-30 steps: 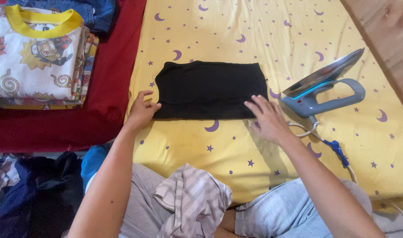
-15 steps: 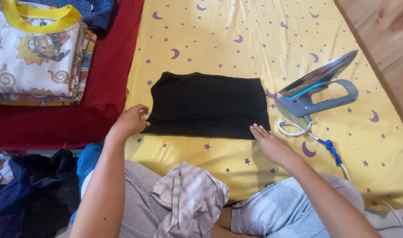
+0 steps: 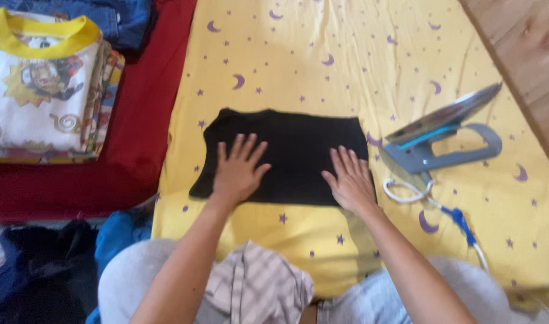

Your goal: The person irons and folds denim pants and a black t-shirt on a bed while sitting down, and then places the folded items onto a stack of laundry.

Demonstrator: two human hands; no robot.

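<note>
Head view, looking down. Folded black garment (image 3: 292, 157) flat on yellow sheet (image 3: 322, 72) printed with purple moons and stars. Left hand (image 3: 238, 171) palm-down on garment's left part, fingers spread, gripping nothing. Right hand (image 3: 349, 179) palm-down on garment's right edge, fingers extended and slightly apart, likewise gripping nothing. Grey iron (image 3: 445, 132) resting tilted on sheet just right of garment, cord (image 3: 448, 210) trailing toward viewer. Stack of folded clothes (image 3: 43, 90) on red cloth (image 3: 142, 132) at far left. Striped cloth (image 3: 256, 288) in lap.
</note>
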